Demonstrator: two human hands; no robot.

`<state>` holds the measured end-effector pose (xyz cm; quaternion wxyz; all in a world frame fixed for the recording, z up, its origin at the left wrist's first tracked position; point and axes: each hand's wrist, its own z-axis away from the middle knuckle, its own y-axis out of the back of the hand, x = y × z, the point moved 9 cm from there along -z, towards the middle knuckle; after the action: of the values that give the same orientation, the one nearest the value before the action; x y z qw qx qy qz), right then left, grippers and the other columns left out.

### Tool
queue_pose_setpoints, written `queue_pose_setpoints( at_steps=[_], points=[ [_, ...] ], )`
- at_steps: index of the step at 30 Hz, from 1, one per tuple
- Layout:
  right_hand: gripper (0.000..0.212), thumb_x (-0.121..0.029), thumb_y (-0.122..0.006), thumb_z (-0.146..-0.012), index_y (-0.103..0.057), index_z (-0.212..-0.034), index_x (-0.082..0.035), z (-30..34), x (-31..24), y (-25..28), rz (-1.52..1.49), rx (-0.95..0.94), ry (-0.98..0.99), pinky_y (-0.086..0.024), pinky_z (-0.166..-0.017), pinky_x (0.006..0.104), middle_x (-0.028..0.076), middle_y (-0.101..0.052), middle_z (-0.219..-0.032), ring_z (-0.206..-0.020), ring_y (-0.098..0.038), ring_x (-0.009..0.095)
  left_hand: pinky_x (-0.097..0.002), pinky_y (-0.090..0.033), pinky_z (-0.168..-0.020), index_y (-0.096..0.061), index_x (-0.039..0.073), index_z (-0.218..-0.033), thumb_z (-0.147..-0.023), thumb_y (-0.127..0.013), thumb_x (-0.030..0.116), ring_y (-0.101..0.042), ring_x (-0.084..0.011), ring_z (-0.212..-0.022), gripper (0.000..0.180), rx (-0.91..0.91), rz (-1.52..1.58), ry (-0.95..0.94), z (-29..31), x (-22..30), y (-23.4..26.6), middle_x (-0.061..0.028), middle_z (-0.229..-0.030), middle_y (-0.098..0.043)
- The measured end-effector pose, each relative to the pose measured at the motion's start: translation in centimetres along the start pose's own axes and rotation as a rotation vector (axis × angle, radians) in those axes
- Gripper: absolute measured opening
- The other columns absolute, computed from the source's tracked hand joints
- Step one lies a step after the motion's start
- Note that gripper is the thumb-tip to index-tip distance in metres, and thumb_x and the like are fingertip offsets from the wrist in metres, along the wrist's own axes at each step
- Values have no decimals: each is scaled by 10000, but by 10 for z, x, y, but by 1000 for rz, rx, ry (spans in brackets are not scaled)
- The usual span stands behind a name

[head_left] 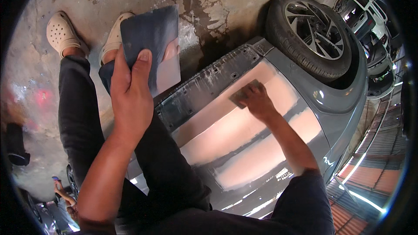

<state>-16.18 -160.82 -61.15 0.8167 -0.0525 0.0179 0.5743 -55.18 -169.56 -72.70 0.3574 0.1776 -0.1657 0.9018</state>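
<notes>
My left hand [133, 89] grips a thin dark plate [146, 28] by its lower edge, the thumb lying over its face. The plate's lower right part is pale and glossy, with a pinkish patch that may be filler or a reflection. To the right, my right hand [260, 102] presses a small dark rectangular pad [237, 100] flat on the car's side; whether it is a spreader or a sanding piece I cannot tell. Under it, pinkish filler [230, 132] covers the grey car body [333, 113] in broad bands. A second filler band [257, 165] lies nearer to me.
A car wheel [320, 35] stands at the upper right, beyond the filler. A dark, scuffed lower sill [209, 80] runs along the car. My feet in beige clogs [61, 32] rest on the stained concrete floor [30, 61]. Another person's arm [63, 191] shows at the lower left.
</notes>
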Motion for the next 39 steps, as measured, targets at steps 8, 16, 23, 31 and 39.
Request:
queue_pose_setpoints(
  at_steps=[8, 16, 23, 31, 39],
  points=[
    [440, -167, -540, -927, -622, -1326, -333, -43, 25, -34, -24, 85, 70, -285, -1143, 597, 54, -499, -1427, -1349, -427, 281, -247, -390, -958, -569, 18, -1270, -1032, -561, 239, -542, -107, -1025, 325, 21, 61, 31, -7, -8, 3, -25, -1149, -626],
    [483, -175, -537, -933, -573, -1380, -352, -52, 30, -52, 29, -14, 35, -285, -1149, 583, 48, -471, -1449, -1359, -411, 274, -223, -395, -878, -556, 12, -1271, -1050, -529, 198, -497, -87, -953, 291, -7, 134, 41, -8, -6, -4, -3, -1068, -554],
    [444, -205, -531, -965, -565, -1387, -339, -55, 34, -63, 35, 1, 58, -306, -1119, 613, 50, -454, -1507, -1380, -429, 267, -240, -388, -966, -550, 11, -1294, -1031, -564, 237, -538, -109, -1045, 347, -10, 85, 65, -7, -10, -3, -26, -1165, -615],
    [348, -171, -534, -949, -652, -1248, -304, -39, 36, -46, -23, -187, 14, -338, -1095, 574, 42, -538, -1412, -1336, -476, 266, -221, -406, -839, -542, 1, -1278, -1057, -511, 194, -487, -90, -907, 294, 5, 122, 91, -7, -4, -5, -14, -1033, -497],
    [305, -152, -536, -930, -698, -1127, -318, 7, 31, -34, 3, -31, 63, -377, -1033, 543, 26, -621, -1224, -1229, -545, 256, -252, -391, -965, -560, 7, -1275, -1023, -574, 274, -546, -125, -1041, 367, 56, 24, 67, -9, -4, 10, -46, -1158, -630]
  ],
)
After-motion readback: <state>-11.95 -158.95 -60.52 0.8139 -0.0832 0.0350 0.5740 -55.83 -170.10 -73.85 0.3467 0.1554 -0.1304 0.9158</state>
